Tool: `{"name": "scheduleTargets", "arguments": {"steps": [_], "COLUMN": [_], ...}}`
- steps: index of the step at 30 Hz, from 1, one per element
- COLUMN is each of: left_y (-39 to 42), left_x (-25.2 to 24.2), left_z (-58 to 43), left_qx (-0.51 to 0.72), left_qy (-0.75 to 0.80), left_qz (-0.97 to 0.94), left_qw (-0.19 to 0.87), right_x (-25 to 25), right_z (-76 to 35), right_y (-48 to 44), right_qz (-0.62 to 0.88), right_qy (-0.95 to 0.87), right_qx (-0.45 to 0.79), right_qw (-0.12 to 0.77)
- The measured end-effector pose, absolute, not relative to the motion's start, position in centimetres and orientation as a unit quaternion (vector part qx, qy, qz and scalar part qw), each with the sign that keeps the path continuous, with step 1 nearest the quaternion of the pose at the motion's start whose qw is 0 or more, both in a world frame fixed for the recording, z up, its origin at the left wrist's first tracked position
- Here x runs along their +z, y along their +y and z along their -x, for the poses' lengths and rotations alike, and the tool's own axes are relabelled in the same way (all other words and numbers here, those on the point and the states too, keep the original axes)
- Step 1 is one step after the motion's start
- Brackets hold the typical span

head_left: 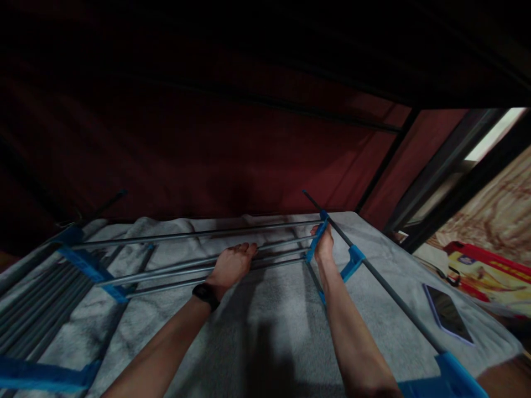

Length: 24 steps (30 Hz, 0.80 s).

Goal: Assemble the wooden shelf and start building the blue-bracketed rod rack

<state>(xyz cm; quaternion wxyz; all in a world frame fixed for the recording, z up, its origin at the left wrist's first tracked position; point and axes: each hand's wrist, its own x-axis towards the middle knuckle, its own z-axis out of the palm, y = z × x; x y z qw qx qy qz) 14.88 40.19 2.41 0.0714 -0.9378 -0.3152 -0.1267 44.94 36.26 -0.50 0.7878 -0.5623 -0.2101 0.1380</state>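
Currently handling the drying rack (pixel 186 235), which lies flat on the grey blanket (pixel 269 309) on the bed. Left hand (pixel 234 264) rests flat on the middle rods, fingers together. Right hand (pixel 324 244) is wrapped round the blue bracket (pixel 312 250). Looks like hinging that section, so the left fingers need to be clear of the rods.
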Motion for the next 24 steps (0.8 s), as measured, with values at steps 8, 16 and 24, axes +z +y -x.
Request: {"name": "scheduleTargets", "arguments": {"steps": [8,16,24], "left_y": [40.5,41.4,41.4], "left_x": [4.1,4.5,4.4], "left_z": [-15.0,-15.4,-15.6], "left_qx": [-0.114,-0.100,-0.103], "left_qy": [-0.308,-0.321,-0.335], "left_qz": [0.943,0.942,0.936], "left_qw": [0.045,0.011,-0.038], "right_x": [-0.5,-0.1,-0.1], "right_z": [-44.7,-44.3,-44.1], "right_y": [36.1,35.9,36.2], "right_qz": [0.570,0.559,0.555], "right_qy": [-0.243,-0.232,-0.214], "right_qx": [0.109,0.121,0.118], "right_qw": [0.778,0.787,0.795]}}
